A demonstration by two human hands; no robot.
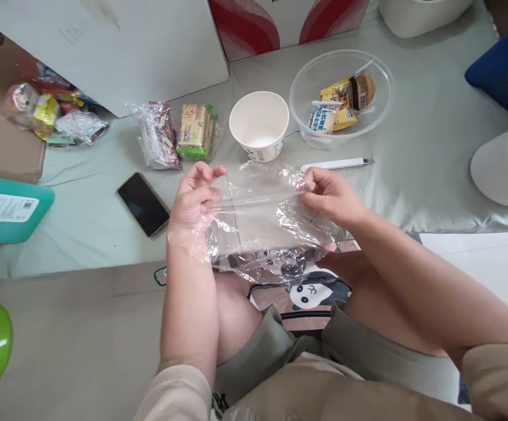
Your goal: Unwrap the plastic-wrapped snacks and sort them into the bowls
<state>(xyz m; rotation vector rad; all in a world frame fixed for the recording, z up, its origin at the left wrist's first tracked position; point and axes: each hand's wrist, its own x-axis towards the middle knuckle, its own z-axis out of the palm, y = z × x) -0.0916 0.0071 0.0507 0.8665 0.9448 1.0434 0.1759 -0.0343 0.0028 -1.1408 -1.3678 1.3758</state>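
Observation:
Both my hands hold a clear plastic zip bag (262,225) above my knees. My left hand (194,202) pinches the bag's top left edge, with thin plastic film lying over the wrist. My right hand (330,196) is closed on the bag's top right corner. The bag's seal strip stretches between the two hands. Just beyond the bag stand a white paper cup (259,126) and a clear plastic bowl (341,96) holding a few wrapped snacks.
A black phone (143,203) lies left of my left hand. Wrapped biscuit packs (194,131) and crumpled wrappers (159,134) sit behind it. A white utility knife (337,164) lies by the bowl. Cardboard boxes (104,47) line the back; a teal box (8,207) is at left.

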